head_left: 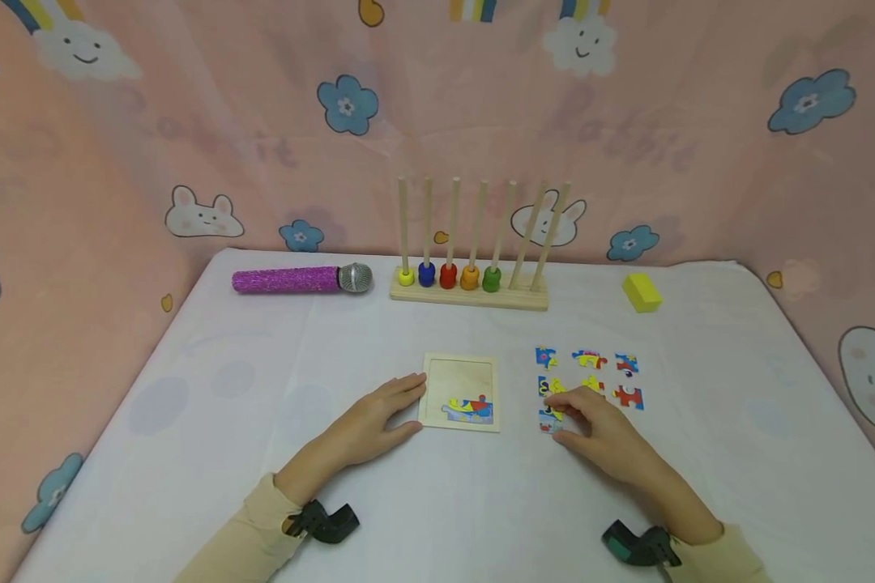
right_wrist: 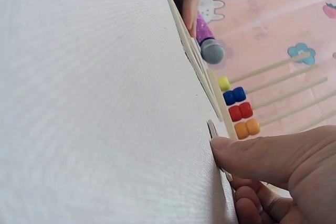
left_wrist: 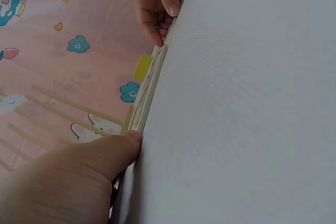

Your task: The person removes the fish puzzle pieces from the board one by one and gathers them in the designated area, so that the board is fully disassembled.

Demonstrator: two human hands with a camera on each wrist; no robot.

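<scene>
A shallow wooden puzzle tray point(head_left: 461, 357) lies in the middle of the table, with joined jigsaw pieces point(head_left: 470, 410) in its lower right corner. My left hand point(head_left: 368, 421), fingers extended, rests against the tray's left edge; its thumb point(left_wrist: 123, 148) touches the tray in the left wrist view. Right of the tray, my right hand point(head_left: 605, 433) pinches a colourful puzzle piece point(head_left: 548, 419) at the lower left of the loose group, thumb and fingers at its edges. Other loose pieces, among them a red and blue one point(head_left: 629, 397), lie beside and beyond this hand, which partly covers some.
Behind the tray stands a wooden peg rack point(head_left: 470, 298) with coloured beads on several upright rods. A purple glittery microphone point(head_left: 292, 280) lies at the back left, a yellow block point(head_left: 642, 292) at the back right. A patterned pink cloth point(head_left: 437, 121) hangs behind the table.
</scene>
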